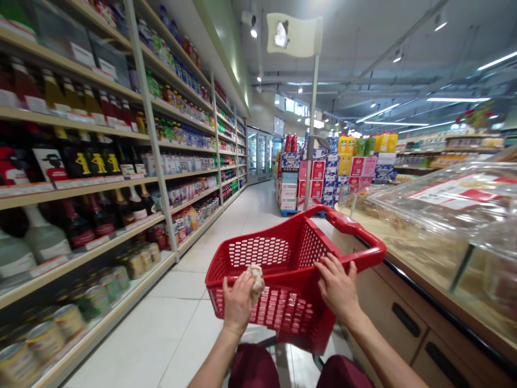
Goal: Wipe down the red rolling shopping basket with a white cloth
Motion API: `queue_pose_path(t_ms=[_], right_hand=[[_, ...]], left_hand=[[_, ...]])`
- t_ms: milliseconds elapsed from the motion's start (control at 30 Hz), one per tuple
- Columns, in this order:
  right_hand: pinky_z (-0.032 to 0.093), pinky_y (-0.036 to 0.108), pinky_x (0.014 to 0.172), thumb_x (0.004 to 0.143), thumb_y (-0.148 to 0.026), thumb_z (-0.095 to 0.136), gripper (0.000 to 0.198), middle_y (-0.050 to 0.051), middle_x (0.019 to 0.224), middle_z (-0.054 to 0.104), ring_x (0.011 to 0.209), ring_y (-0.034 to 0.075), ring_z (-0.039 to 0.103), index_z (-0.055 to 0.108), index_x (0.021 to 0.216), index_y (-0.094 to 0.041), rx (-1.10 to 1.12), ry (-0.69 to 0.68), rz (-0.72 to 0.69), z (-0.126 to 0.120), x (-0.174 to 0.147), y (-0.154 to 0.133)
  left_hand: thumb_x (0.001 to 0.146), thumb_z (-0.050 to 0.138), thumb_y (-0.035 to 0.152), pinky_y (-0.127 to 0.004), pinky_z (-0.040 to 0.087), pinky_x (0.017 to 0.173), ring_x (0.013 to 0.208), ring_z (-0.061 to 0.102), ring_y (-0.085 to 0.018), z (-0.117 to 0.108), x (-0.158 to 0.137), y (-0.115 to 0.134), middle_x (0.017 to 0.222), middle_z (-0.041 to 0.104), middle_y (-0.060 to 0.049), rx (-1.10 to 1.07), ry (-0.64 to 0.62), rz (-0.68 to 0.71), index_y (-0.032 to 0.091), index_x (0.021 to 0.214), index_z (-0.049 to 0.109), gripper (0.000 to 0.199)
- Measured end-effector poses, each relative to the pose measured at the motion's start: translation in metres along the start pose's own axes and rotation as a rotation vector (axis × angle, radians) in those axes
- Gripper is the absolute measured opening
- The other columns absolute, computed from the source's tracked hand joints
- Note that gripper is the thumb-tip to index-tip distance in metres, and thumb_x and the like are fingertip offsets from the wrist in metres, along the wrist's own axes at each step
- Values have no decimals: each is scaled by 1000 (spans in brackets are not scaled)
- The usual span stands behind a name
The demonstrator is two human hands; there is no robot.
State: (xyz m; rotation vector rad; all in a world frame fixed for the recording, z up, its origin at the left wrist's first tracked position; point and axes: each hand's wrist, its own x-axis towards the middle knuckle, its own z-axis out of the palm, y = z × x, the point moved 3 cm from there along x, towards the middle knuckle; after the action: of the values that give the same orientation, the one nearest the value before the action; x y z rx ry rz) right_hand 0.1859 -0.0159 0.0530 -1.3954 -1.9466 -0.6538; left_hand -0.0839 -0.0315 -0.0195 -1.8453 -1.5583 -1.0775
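A red plastic shopping cart (278, 253) with perforated walls stands sideways in front of me, its handle (365, 237) at the right. My left hand (238, 302) is closed on a crumpled off-white cloth (256, 279), which lies against the near rim of the cart's basket. Toward the handle end, my right hand (337, 283) grips the same near rim, its fingers bent over the edge and the thumb raised. The left fingertips are partly hidden by the cloth. Inside the basket, the visible part shows bare red plastic.
Shelves (149, 180) of bottles and cans line the left side. Close on my right is a wooden display counter (388, 307) with clear plastic covers (448, 199). Stacked drink boxes (311, 180) stand ahead beside the tiled aisle (242, 215). A signpost (313, 108) rises behind the cart.
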Motion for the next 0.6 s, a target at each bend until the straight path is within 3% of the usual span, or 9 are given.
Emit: queue_pose_path(t_ms=[67,267,467,600], right_hand=[[10,55,98,72,-13,42,35,4,110,60,110,24,46,58,102,-23,5,0,-6,-2,0,3],[12,55,96,73,-15,42,33,4,112,59,112,25,44,58,101,-22,19,-34,41,-4,1,6],[11,56,96,74,-15,42,32,3,107,62,108,24,46,59,99,-22,33,-18,52,-9,8,17],[9,56,96,73,-14,41,32,4,106,62,107,24,47,60,97,-23,22,22,76,-14,10,31]], left_hand=[[76,39,16,-50,8,102,101,55,-19,3,1,4,107,62,-5,-25,-18,6,25,99,55,29],[76,35,12,-56,11,98,97,56,-21,-12,-19,-54,107,62,-9,156,25,-346,23,105,53,36],[72,40,12,-52,9,101,101,55,-21,2,4,-12,109,61,-6,56,-87,-20,24,103,56,37],[73,38,13,-56,13,99,98,56,-23,-1,5,-27,106,63,-8,102,-54,-147,22,104,55,36]])
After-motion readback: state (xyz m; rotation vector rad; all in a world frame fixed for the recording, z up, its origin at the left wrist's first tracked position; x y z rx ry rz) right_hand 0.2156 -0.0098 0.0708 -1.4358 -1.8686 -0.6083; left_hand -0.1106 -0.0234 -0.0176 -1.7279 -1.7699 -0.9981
